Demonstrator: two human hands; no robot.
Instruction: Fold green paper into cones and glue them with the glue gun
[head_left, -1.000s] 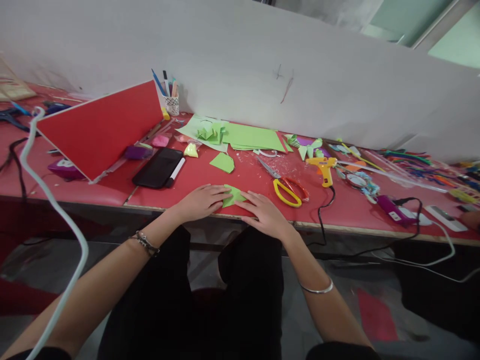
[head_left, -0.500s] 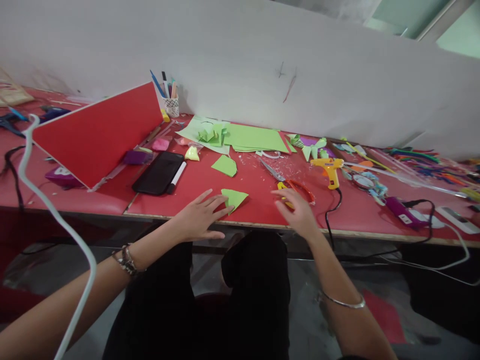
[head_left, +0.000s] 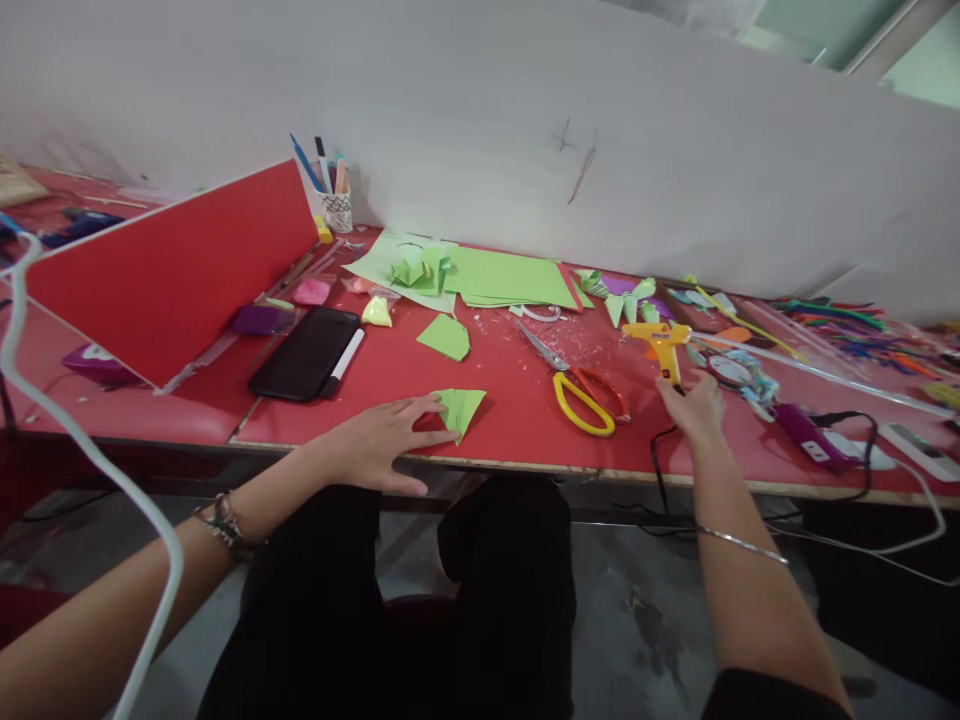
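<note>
My left hand (head_left: 382, 440) lies flat with its fingers spread, the fingertips resting on a folded green paper piece (head_left: 463, 408) near the table's front edge. My right hand (head_left: 697, 405) is at the lower end of the handle of a yellow hot glue gun (head_left: 661, 345). Its thumb is left of the handle and its fingers are to the right, closed around it. The gun lies on the table, its nozzle pointing left. Scissors (head_left: 583, 405) with yellow and red handles lie open between my hands. Another green paper piece (head_left: 445, 337) sits farther back.
A black phone (head_left: 306, 352) and a white marker (head_left: 346, 362) lie left, by a standing red board (head_left: 180, 270). Green sheets (head_left: 514, 278) and a pen cup (head_left: 337, 210) are at the back. A purple power box (head_left: 810, 433) and cords lie right. A white cable (head_left: 90, 460) hangs at left.
My right hand has moved right, from above the scissors' handles to the glue gun's handle, and closed on it. My left hand stays at the folded green paper.
</note>
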